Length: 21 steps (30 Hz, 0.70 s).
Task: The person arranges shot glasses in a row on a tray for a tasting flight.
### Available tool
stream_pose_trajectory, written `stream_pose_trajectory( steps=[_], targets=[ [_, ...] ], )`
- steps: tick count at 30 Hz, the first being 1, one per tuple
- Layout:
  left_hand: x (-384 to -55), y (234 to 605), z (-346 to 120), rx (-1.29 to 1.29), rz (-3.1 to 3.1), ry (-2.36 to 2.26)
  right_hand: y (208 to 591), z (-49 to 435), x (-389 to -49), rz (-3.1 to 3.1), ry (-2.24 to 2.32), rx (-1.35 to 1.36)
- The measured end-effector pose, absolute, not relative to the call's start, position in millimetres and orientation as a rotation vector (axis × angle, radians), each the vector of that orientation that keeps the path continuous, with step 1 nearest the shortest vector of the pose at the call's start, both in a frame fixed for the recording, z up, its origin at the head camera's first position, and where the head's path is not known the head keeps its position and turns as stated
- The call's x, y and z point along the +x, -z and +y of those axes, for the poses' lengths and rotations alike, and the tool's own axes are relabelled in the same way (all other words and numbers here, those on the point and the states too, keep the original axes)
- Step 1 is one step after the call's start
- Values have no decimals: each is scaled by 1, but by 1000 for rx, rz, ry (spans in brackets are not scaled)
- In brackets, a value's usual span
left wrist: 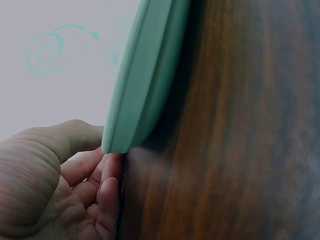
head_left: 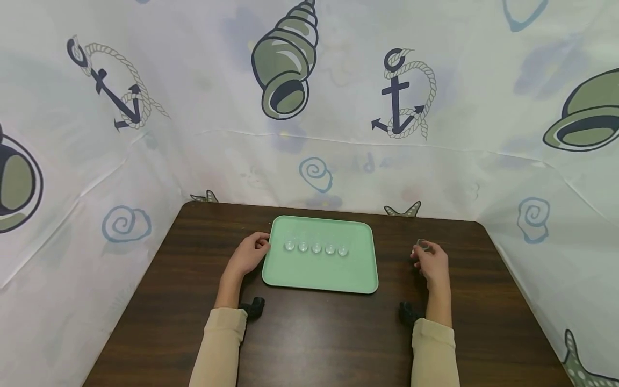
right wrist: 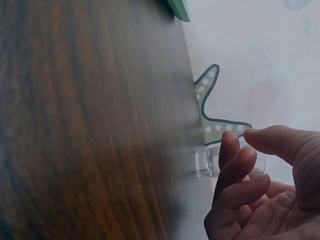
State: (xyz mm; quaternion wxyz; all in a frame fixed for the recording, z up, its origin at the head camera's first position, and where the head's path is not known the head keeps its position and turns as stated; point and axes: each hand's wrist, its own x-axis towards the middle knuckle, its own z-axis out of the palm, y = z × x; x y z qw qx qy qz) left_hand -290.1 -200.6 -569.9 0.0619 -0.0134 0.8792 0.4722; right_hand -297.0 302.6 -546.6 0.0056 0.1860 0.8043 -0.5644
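Note:
A light green tray [head_left: 319, 274] lies on the brown table, and several small clear glasses [head_left: 316, 248] stand on it in a row. My left hand [head_left: 250, 253] is at the tray's left rim. In the left wrist view, the thumb lies on top of the rim and the curled fingers are beneath it. To the right of the tray, my right hand [head_left: 432, 264] holds another small clear glass [right wrist: 204, 164] between thumb and fingers. That glass is upright, close to the tabletop; whether its base touches the wood I cannot tell.
The dark wood table [head_left: 309, 344] extends around the tray. A white patterned cloth [head_left: 358, 172] hangs behind the table and along both sides. Black wrist straps [head_left: 253, 307] are on both forearms.

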Motion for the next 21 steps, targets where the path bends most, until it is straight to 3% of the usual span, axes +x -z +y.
stream_pose_trajectory(
  steps=[21],
  targets=[
    [-290, 570, -200, -49, 2670, -1425, 531, 301, -294, 2620, 1741, 579]
  ],
)
